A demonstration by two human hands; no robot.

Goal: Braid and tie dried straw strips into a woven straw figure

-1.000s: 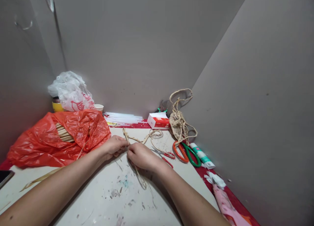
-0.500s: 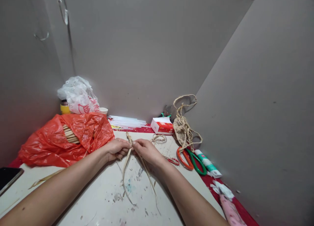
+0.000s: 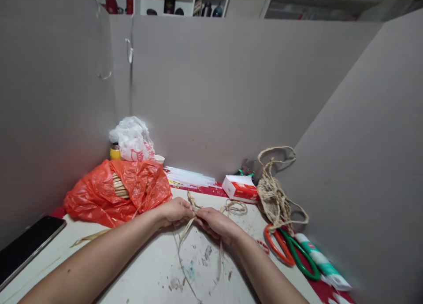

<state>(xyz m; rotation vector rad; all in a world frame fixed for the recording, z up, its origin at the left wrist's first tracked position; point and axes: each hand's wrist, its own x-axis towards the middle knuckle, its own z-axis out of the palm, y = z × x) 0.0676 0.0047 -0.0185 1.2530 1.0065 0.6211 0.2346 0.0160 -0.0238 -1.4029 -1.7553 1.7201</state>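
Observation:
Both hands meet over the white board, pinching a braid of dry straw-coloured fibre (image 3: 191, 199) between their fingertips. My left hand (image 3: 176, 210) is closed on it from the left. From the right, my right hand (image 3: 214, 224) is closed with thumb and forefinger at the same spot. The braided end sticks up beyond the fingers, and loose fibre strands (image 3: 183, 238) hang down below onto the board. Exactly which strand each hand grips is hidden by the fingers. A small coil of braided cord (image 3: 236, 207) lies just beyond my right hand.
A red plastic bag (image 3: 99, 194) of cut sticks sits left, a phone (image 3: 31, 246) nearer. White sticks (image 3: 188, 177) and a red-white box (image 3: 240, 189) stand behind. Right are a tangled rope bundle (image 3: 272, 194), orange-and-green-handled scissors (image 3: 299, 253) and a tube (image 3: 322, 260). Grey partitions (image 3: 211, 88) enclose the table.
The view has tilted up and turned left, so shelves now show above the partition. Both hands stay together on the braid; the hanging strands have shifted, one blurred by motion under my right hand.

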